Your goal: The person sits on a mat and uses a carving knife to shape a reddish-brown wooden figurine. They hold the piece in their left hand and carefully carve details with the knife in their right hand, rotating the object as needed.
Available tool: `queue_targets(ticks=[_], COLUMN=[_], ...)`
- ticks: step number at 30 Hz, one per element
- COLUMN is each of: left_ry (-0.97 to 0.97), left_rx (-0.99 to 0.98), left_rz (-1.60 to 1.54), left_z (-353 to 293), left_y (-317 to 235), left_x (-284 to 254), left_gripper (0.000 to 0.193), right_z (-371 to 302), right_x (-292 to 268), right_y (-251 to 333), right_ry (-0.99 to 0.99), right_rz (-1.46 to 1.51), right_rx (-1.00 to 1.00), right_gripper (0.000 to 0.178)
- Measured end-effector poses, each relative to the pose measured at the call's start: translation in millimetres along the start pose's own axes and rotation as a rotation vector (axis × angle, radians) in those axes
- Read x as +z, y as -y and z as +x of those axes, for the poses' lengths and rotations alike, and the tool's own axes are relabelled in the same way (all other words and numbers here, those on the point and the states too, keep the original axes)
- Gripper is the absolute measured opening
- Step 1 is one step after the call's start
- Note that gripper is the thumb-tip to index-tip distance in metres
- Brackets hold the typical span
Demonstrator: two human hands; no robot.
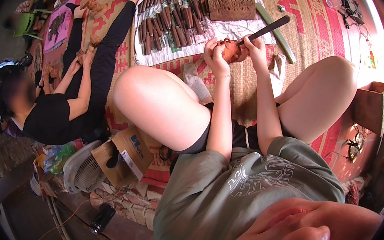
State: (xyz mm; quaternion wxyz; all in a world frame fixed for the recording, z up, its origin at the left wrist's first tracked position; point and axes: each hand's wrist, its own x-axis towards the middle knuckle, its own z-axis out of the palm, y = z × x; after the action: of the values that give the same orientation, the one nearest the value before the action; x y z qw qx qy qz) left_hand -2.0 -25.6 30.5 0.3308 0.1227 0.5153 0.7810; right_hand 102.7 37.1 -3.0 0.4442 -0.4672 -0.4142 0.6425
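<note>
In front of my bent knees, my left hand (pixel 217 60) is closed round a reddish-brown carved wooden piece (pixel 231 51). The fingers cover part of it, so its full shape is hidden. My right hand (pixel 255 50) grips a long, dark, narrow tool (pixel 271 27) close to the carving. Its rounded end points up and to the right. The end at the wood is hidden, so I cannot tell which kind of tool it is. Beyond my hands, several wooden-handled carving tools (pixel 174 21) lie in rows on a white cloth (pixel 159 58).
A brown rectangular block (pixel 232 9) and a green strip (pixel 276 33) lie beyond my hands on the patterned mat (pixel 302 10). At left another person (pixel 55 111) sits handling a carved piece. A cardboard box (pixel 128 155) and a fan (pixel 82 169) stand at lower left, a wooden box (pixel 373 108) at right.
</note>
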Motion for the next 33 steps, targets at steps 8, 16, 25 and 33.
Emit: queue_targets(ticks=[8, 16, 25, 33], left_ry=[0.017, 0.031, 0.031, -0.045], left_rx=[0.04, 0.027, 0.017, 0.076], left_rz=[0.013, 0.032, 0.041, 0.094], left_z=[0, -1, -2, 11], left_y=[2, -2, 0, 21], left_x=[0, -2, -1, -16], left_gripper=[0.029, 0.03, 0.029, 0.025], right_z=[3, -2, -1, 9], right_x=[1, -3, -5, -14], right_y=[-3, 1, -2, -11], right_ry=[0.083, 0.038, -0.001, -0.06], right_rz=[0.085, 0.023, -0.023, 0.11], right_rx=[0.042, 0.028, 0.033, 0.068], right_gripper=[0.013, 0.013, 0.013, 0.013])
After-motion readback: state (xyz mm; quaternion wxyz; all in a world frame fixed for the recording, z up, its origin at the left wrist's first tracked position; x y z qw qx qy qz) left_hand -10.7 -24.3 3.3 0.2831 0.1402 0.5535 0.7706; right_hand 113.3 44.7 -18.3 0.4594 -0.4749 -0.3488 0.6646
